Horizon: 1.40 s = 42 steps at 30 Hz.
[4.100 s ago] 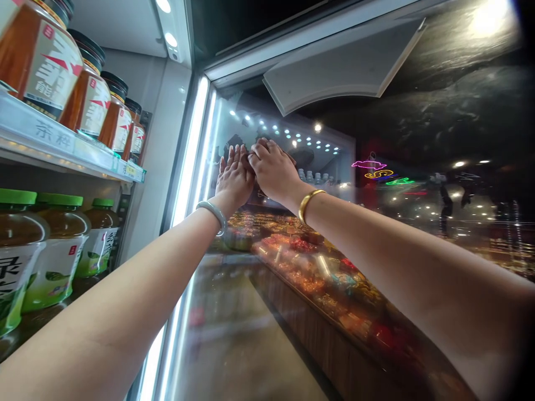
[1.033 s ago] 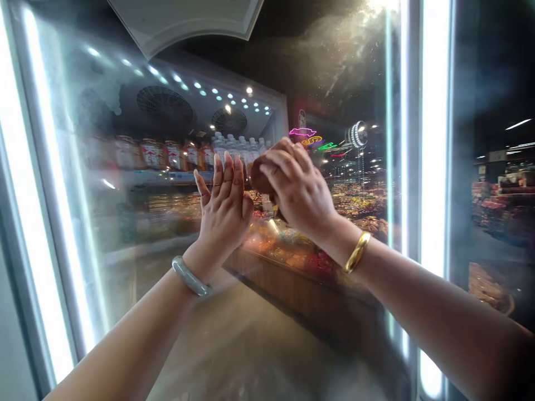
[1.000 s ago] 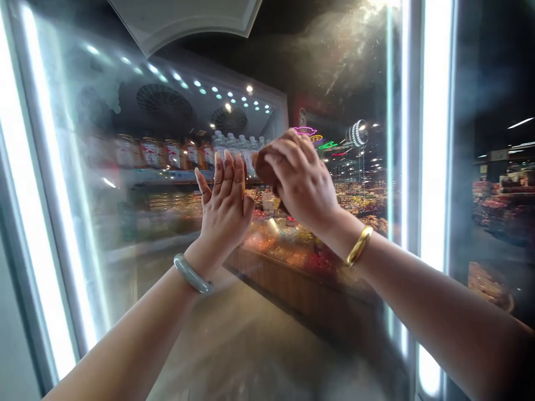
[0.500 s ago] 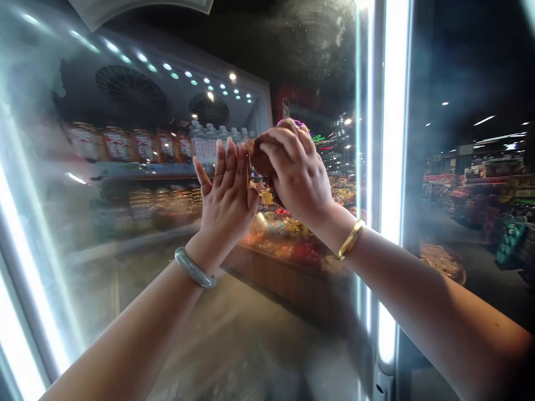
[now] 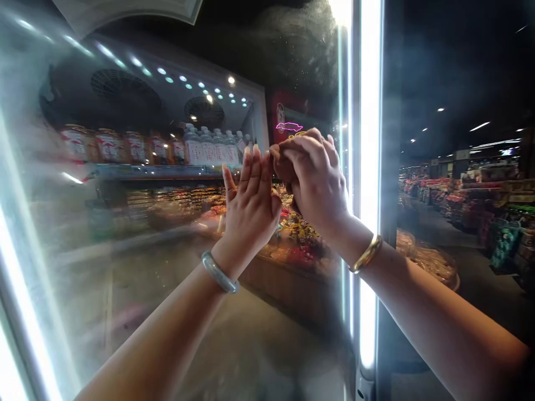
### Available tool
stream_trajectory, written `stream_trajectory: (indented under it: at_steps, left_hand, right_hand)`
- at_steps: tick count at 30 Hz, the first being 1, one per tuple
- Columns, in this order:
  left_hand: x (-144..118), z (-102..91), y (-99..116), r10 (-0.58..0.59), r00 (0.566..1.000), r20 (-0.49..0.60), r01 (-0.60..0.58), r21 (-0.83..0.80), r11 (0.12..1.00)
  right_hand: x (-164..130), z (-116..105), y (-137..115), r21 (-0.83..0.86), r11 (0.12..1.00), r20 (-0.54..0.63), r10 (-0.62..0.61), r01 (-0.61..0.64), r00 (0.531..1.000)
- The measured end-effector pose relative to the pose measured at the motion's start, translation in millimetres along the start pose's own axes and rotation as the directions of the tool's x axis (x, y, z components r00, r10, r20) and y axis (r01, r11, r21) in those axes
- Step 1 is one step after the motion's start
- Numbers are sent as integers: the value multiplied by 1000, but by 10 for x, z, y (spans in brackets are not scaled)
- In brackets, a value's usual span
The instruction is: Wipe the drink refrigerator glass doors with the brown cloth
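Glass door (image 5: pixel 175 234): you had the big fogged pane of the cooler right in front of you, hazy over most of its width, with bottles and store lights mirrored in it.
Door edge light (image 5: pixel 370 167): the bright vertical strip ran just right of your hands; the pane ended there, and the dark aisle with its product stands lay beyond.
Left hand (image 5: pixel 251 206): you held it flat and upright, fingers pressed together and straight, palm to the glass, gripping nothing. It looked like a brace, though I couldn't tell for sure that the palm touched the pane.
Right hand (image 5: pixel 315 181): curled over, fingers closed down on the wiping pad, just beside and touching the fingertips of your left.
Wiping pad (image 5: pixel 281 162): a small brown thing, mostly hidden under your right fingers, sitting high on the pane near the lit edge. Cloth or sponge, I couldn't tell.
Bracelets: pale bangle (image 5: pixel 219 273) on your left wrist, gold one (image 5: pixel 366 254) on your right.
How to do it well, as I judged it: keep the pad flat under even pressure, overlap each stroke, run right up to the lit edge, and keep your bracing palm off glass that is already clean.
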<state>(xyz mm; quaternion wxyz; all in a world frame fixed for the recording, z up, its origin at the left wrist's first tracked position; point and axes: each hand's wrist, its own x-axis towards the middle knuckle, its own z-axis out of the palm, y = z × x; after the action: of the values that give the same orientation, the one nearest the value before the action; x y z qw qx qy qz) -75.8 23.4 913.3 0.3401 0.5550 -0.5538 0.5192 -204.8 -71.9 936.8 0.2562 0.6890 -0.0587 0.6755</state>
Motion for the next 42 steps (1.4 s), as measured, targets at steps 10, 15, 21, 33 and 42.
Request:
stream_trajectory:
  at_steps: [10, 15, 21, 33, 42]
  left_hand:
    - [-566, 110, 243, -27, 1000, 4, 27, -10, 1000]
    - [-711, 277, 491, -15, 1000, 6, 15, -24, 1000]
    - [-795, 246, 531, -46, 999, -5, 46, -79, 996]
    - [-1212, 152, 477, -125, 990, 69, 132, -107, 986]
    - [-1342, 121, 356, -94, 995, 42, 97, -63, 993]
  right_hand:
    - [-812, -188, -144, 48, 997, 38, -59, 58, 997]
    - [-795, -234, -101, 0, 995, -62, 96, -97, 993]
    - [-993, -291, -219, 72, 995, 7, 64, -64, 998]
    - [-1344, -190, -506, 111, 987, -91, 124, -113, 988]
    - [-1359, -202, -572, 36, 979, -180, 202, -199, 963]
